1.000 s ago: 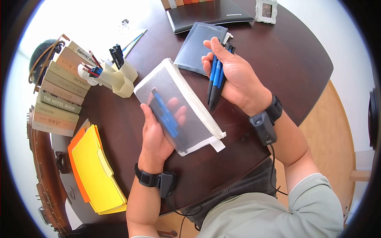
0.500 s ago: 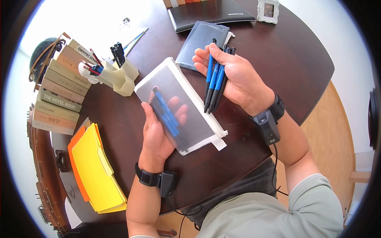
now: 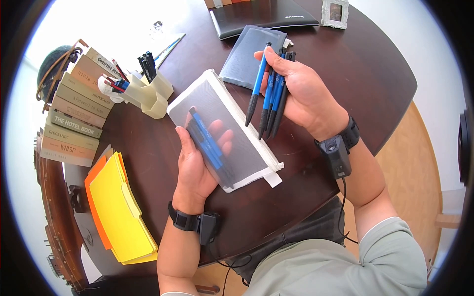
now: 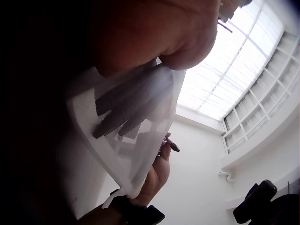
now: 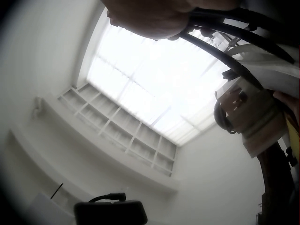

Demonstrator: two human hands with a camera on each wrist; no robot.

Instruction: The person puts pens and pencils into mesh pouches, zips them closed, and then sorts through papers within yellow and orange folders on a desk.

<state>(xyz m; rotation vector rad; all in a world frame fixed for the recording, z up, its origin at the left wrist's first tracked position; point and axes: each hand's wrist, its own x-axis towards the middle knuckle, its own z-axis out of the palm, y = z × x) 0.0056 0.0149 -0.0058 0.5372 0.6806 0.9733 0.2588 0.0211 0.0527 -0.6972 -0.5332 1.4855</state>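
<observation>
My left hand [image 3: 191, 170] holds a white-edged mesh zip pouch [image 3: 200, 101], thumb along its near side and fingers behind, showing through the mesh. Blue and black pens [image 3: 210, 145] lie inside it; the left wrist view shows their dark ribbed grips [image 4: 112, 119] through the mesh. Just beyond the zip edge, my right hand [image 3: 313, 93] holds several more blue and black pens [image 3: 276, 98], tips pointing down. Thumb and forefinger pinch one blue pen [image 3: 257, 85], which stands apart from the bunch. Dark pen barrels [image 5: 225, 58] cross the top right of the right wrist view.
A second, dark mesh pouch [image 3: 247, 61] lies behind the right hand, before a closed laptop [image 3: 266, 22] and a white picture frame [image 3: 335, 14]. At left stand a cream pen holder [image 3: 155, 101] and a row of books [image 3: 79, 116]. Yellow folders [image 3: 116, 212] lie at the near left.
The bunch of pens in my right hand has spread out, and one blue pen has come away to the left between thumb and forefinger. The left hand and pouch have hardly moved.
</observation>
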